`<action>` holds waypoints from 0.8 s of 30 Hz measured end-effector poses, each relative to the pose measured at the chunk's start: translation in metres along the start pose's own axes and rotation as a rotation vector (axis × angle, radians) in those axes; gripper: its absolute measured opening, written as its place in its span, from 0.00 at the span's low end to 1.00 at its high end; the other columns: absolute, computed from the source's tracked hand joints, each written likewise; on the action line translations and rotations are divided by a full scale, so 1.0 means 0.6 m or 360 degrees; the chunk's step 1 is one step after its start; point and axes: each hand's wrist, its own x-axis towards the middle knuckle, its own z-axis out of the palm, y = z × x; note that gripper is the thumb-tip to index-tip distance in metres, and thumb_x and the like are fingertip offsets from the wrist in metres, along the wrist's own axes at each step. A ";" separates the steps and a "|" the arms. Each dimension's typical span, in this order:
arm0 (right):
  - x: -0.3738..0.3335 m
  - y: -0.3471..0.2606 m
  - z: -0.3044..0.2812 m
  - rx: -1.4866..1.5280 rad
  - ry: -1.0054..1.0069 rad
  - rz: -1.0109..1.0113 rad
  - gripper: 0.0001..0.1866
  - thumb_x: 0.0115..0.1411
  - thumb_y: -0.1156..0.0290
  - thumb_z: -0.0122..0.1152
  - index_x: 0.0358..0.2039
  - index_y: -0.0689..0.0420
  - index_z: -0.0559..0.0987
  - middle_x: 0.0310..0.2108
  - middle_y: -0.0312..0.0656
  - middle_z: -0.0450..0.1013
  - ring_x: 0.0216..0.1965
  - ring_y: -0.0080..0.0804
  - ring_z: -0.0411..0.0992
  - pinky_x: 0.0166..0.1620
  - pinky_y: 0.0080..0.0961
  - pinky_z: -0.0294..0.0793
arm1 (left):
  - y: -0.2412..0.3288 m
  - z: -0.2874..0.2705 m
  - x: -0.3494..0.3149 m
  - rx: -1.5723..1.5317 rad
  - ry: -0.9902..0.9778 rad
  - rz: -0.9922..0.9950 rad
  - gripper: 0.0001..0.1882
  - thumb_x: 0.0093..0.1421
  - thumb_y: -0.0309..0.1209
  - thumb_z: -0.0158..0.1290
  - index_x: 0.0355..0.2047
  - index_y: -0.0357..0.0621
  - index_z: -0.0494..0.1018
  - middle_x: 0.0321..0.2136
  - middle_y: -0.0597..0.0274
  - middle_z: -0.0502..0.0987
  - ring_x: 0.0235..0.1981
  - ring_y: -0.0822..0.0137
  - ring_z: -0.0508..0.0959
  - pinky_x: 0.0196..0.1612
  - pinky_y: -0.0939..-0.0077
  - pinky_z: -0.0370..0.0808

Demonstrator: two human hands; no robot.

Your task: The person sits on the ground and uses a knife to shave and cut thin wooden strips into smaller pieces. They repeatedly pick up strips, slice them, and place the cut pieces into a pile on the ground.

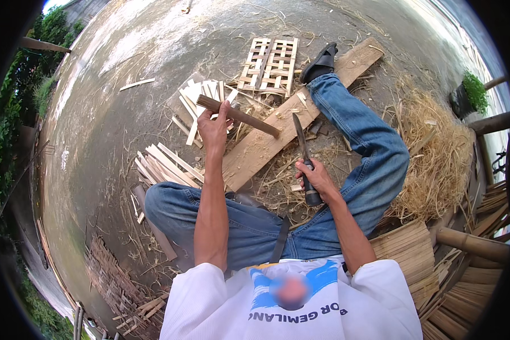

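My left hand [214,126] is closed around the upper part of a brown bamboo piece [249,120]. The lower end of that piece meets a long wooden plank [245,161] lying slantwise on the ground between my legs. In my right hand [319,180] is a knife [301,135], gripped by its dark handle. Its blade points away from me and up, to the right of the bamboo and apart from it. Wood chips lie scattered on the plank. Part of my left fingers is hidden behind the bamboo.
Pale split strips [194,107] are fanned out beyond my left hand, and another bundle [165,164] lies by my left knee. A woven lattice panel [269,67] rests past the plank. Fibre shavings [433,164] are heaped at right. Bamboo poles [473,243] border the lower right.
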 end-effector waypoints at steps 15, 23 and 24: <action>0.034 0.037 0.050 -0.0599 0.0301 -0.0388 0.32 0.68 0.47 0.58 0.54 0.66 0.70 0.36 0.48 0.76 0.25 0.34 0.80 0.33 0.33 0.78 | 0.070 0.011 -0.027 -0.0324 -0.0165 0.0129 0.20 0.69 0.39 0.57 0.53 0.36 0.75 0.44 0.55 0.79 0.45 0.65 0.82 0.44 0.68 0.88; 0.068 0.023 0.095 -0.0360 0.0175 -0.0127 0.30 0.70 0.44 0.52 0.40 0.66 0.75 0.24 0.48 0.77 0.25 0.40 0.80 0.33 0.38 0.77 | 0.075 0.011 -0.035 -0.0201 -0.0142 0.0264 0.16 0.70 0.38 0.58 0.49 0.37 0.78 0.40 0.60 0.81 0.42 0.72 0.81 0.46 0.73 0.84; 0.072 0.018 0.100 -0.0383 0.0168 -0.0151 0.30 0.70 0.45 0.52 0.38 0.66 0.76 0.21 0.46 0.76 0.24 0.37 0.80 0.32 0.37 0.77 | 0.078 0.014 -0.038 -0.0162 -0.0146 0.0281 0.16 0.70 0.38 0.58 0.48 0.38 0.79 0.39 0.61 0.81 0.42 0.72 0.80 0.45 0.74 0.83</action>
